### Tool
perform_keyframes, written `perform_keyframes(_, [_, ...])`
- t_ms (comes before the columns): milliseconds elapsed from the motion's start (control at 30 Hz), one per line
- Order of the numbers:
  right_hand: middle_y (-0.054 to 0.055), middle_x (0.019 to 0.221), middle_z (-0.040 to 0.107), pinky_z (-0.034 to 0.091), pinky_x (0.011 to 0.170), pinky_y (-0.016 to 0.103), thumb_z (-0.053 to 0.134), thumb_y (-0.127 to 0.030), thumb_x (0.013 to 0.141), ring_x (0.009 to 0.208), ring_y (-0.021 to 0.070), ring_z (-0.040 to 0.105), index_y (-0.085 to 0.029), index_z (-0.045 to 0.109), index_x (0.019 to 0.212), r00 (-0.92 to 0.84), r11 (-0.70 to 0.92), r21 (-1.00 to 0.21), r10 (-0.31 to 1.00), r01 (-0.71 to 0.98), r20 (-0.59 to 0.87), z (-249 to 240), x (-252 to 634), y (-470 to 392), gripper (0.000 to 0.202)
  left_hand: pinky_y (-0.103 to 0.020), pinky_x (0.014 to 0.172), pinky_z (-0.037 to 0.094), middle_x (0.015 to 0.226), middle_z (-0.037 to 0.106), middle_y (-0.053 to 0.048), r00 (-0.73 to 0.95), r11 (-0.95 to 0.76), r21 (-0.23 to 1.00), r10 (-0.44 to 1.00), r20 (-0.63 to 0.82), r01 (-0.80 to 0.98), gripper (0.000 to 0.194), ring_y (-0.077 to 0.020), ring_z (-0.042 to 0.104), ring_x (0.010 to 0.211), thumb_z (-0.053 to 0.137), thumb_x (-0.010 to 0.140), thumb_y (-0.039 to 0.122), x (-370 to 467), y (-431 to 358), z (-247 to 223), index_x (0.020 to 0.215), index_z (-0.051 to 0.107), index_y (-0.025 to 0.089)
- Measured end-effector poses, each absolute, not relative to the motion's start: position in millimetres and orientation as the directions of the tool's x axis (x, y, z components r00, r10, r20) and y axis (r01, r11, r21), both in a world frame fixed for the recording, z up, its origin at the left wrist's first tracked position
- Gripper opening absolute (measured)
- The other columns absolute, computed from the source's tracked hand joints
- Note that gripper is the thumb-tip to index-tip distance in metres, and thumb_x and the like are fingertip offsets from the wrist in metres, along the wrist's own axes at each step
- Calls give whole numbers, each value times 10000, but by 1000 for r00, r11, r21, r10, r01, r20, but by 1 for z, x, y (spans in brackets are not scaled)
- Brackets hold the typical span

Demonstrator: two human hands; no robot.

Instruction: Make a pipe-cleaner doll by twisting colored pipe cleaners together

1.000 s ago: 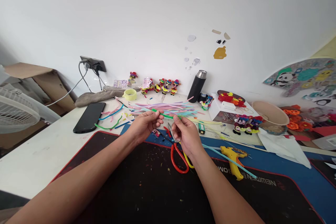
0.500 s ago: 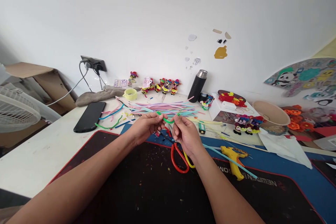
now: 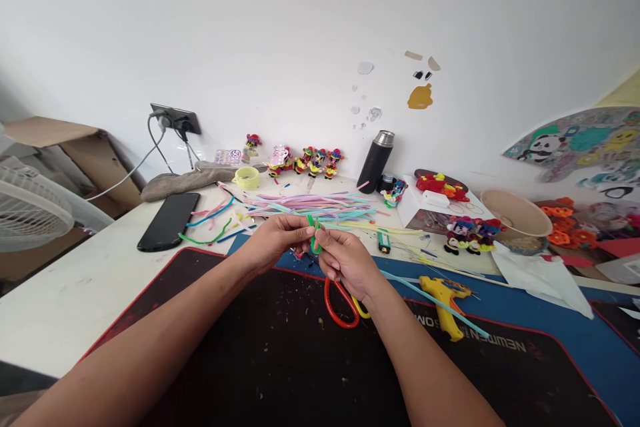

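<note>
A short green pipe cleaner (image 3: 315,240), folded into a narrow loop with its ends up, is pinched between both hands above the dark mat. My left hand (image 3: 281,240) grips it from the left between thumb and fingers. From the right, my right hand (image 3: 347,255) presses on it with thumb and forefinger, the other fingers curled. Under my right hand lies a pair of scissors with red and yellow handles (image 3: 341,310), its blades mostly hidden. Behind the hands lies a pile of pastel pipe cleaners (image 3: 310,202).
A yellow glue gun (image 3: 445,303) lies right on the mat (image 3: 260,367), a light-blue pipe cleaner (image 3: 465,321) across it. A phone (image 3: 169,221), tape roll (image 3: 247,178), black thermos (image 3: 376,161) and small figures (image 3: 319,163) stand or lie farther back. A green lighter (image 3: 384,241) lies nearby.
The green pipe cleaner has gone from a wide, shallow curve to a narrow upright loop. My hands have come closer together, nearly touching. The scissors have stayed in place.
</note>
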State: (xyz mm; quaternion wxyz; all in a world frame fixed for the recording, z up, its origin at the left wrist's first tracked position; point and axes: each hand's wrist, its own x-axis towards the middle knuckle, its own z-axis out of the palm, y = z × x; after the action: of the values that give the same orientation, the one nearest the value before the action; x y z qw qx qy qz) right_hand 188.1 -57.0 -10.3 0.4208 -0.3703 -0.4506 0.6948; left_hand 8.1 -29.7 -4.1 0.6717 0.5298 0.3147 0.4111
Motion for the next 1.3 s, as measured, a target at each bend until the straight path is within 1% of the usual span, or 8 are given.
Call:
perform_keyframes(100, [-112,413,335,192,373,212,798,-610,782,344,69,369,-192,573,713,-401,-277,-925,902,-260,-158,-8,189,-59,480,-239,558,431,639,656,-51,488,122,964,873,10,-238,322,-118,550,556,862,752,429,8,-30,-5,737,769,121])
perform_keyframes(300, [-121,419,322,183,383,214,807,-582,789,347,53,310,-181,587,726,-475,-329,-904,863,-274,-170,-4,190,-61,462,-222,552,414,672,680,-56,527,203,933,850,-17,-296,328,-105,543,555,871,755,386,6,-29,-10,941,809,123])
perform_keyframes(633, [-124,421,308,196,392,210,782,-564,831,349,50,305,-175,602,732,-524,-341,-901,837,-269,-160,-6,190,-63,440,-201,557,433,676,683,-55,579,260,918,815,-42,-300,277,-91,549,554,884,743,357,4,-32,-5,780,745,119])
perform_keyframes(767, [-100,443,389,206,383,205,774,-605,811,354,64,374,-185,602,736,-477,-320,-913,862,-254,-170,-8,187,-62,460,-210,532,437,640,672,-34,514,205,922,858,-7,-329,285,-100,558,530,896,725,337,6,-32,-4,748,696,135])
perform_keyframes(900, [-58,516,525,228,359,205,716,-666,823,365,78,450,-193,603,766,-311,-194,-961,942,-199,-126,-11,185,-58,489,-230,538,471,650,672,-23,372,57,959,927,52,-276,304,-121,586,551,899,711,363,9,-29,-6,753,696,140])
perform_keyframes(1033, [-35,589,612,291,366,220,668,-641,871,370,94,511,-202,624,857,-221,-42,-997,975,-58,-28,-15,183,-56,442,-246,592,501,658,690,-27,241,-21,970,967,82,-243,314,-147,638,612,902,698,384,10,-28,-7,751,700,150])
perform_keyframes(1133, [-41,620,623,342,405,236,663,-596,896,382,106,523,-219,638,970,-206,50,-997,978,55,38,-18,182,-58,385,-248,610,498,669,696,-26,192,-52,970,976,99,-236,318,-137,626,609,896,704,396,10,-28,-7,737,692,153])
perform_keyframes(1300, [-28,561,586,342,499,272,581,-545,977,449,142,520,-253,668,872,-183,235,-922,966,308,185,-21,183,-62,322,-245,594,478,674,682,-17,212,-57,981,973,96,-183,322,-131,591,604,911,669,384,11,-31,-5,731,696,153])
